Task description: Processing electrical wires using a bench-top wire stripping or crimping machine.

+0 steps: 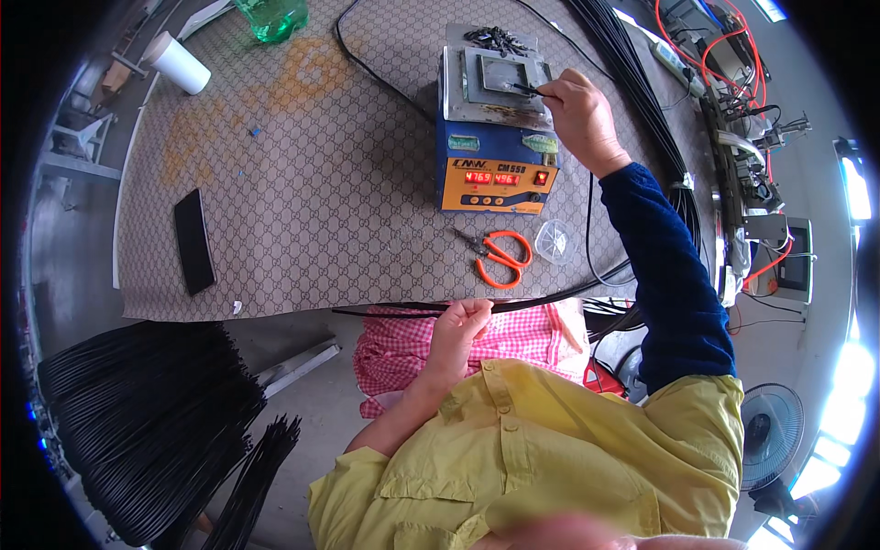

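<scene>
The right hand (pixel 576 112) is extended over the heating unit (pixel 495 137), a blue and orange box with a metal top plate that stands near the far edge of the surface (pixel 302 183). Its fingers are pinched narrow on a thin black wire end (pixel 527 88), which lies on the square metal plate of the unit. The forearm wears a dark blue sleeve (pixel 665 266).

The left hand (pixel 461 323) is at the near edge of the surface, close to the body. It is closed around a small bunch of thin black wires (pixel 403 312) that runs level along that near edge and extends to both sides of the hand.

A heap of small dark parts (pixel 498 38) lies on the rear of the heating unit. Two red number displays and a red switch are on its orange front panel.

Orange-handled scissors (pixel 502 258) lie on the surface just in front of the unit, blades toward the left. A small clear round container (pixel 554 240) stands just beside them on the right. A flat black rectangular object (pixel 193 240) lies near the left edge of the surface. A white cup (pixel 179 62) lies near the far left corner, and a green bottle (pixel 271 16) stands at the far edge.

A thick bundle of black cables (pixel 642 92) runs along the right side of the surface. A large stack of black wires (pixel 147 422) lies below the surface on the left.
</scene>
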Demonstrator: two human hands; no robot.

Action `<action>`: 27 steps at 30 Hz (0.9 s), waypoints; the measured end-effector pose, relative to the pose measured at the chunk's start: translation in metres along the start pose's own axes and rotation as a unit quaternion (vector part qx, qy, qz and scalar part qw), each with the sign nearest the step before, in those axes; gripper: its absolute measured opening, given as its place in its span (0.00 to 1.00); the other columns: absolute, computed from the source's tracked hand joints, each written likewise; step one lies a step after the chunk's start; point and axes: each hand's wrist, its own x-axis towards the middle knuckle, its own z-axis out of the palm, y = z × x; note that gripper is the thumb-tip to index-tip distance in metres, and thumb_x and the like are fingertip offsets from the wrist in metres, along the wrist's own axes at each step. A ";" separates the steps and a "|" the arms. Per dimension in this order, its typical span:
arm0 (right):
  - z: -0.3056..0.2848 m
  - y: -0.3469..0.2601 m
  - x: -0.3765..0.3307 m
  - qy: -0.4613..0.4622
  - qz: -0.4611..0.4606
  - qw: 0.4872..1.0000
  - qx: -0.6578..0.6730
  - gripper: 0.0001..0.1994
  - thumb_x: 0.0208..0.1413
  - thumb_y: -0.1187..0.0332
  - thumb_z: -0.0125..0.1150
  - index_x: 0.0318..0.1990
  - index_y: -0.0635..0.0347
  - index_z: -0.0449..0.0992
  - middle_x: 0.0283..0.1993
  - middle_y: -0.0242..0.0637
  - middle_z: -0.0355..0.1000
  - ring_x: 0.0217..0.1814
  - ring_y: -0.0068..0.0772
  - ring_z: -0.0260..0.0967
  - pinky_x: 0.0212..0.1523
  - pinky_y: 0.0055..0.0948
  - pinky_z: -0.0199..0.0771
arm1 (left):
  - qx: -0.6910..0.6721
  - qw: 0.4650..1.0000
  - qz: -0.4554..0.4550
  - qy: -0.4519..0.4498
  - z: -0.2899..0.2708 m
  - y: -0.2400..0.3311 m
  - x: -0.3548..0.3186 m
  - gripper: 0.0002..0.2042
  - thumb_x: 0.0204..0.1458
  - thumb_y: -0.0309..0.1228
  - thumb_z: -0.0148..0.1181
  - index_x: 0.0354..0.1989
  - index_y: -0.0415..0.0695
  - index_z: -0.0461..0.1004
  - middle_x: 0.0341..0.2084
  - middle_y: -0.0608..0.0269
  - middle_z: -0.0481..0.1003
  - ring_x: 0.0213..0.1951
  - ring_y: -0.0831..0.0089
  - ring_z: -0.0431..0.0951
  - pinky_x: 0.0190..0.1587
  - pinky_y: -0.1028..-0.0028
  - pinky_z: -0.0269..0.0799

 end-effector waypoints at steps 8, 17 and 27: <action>-0.005 0.002 -0.001 0.007 0.025 0.999 0.044 0.05 0.40 0.75 0.56 0.28 0.60 0.75 0.27 0.37 0.67 0.29 0.40 0.67 0.31 0.30 0.68 | 0.003 1.000 -0.005 0.003 0.002 -0.001 -0.002 0.06 0.50 0.26 0.52 0.35 0.39 0.69 0.21 0.70 0.67 0.23 0.84 0.61 0.28 0.85 0.57; -0.041 -0.030 -0.036 -0.072 0.321 0.831 0.448 0.09 0.44 0.75 0.58 0.35 0.69 0.73 0.26 0.33 0.70 0.23 0.17 0.64 0.25 0.15 0.64 | 0.041 0.998 0.027 0.024 0.020 0.013 -0.005 0.06 0.50 0.25 0.51 0.34 0.37 0.68 0.20 0.70 0.67 0.22 0.84 0.62 0.27 0.85 0.58; -0.063 -0.074 -0.106 -0.038 0.385 0.577 0.720 0.06 0.47 0.81 0.54 0.34 0.65 0.70 0.28 0.34 0.69 0.25 0.21 0.65 0.27 0.18 0.67 | 0.139 0.952 0.270 -0.026 0.062 0.049 0.000 0.08 0.52 0.26 0.51 0.37 0.34 0.68 0.28 0.66 0.71 0.30 0.85 0.68 0.34 0.84 0.66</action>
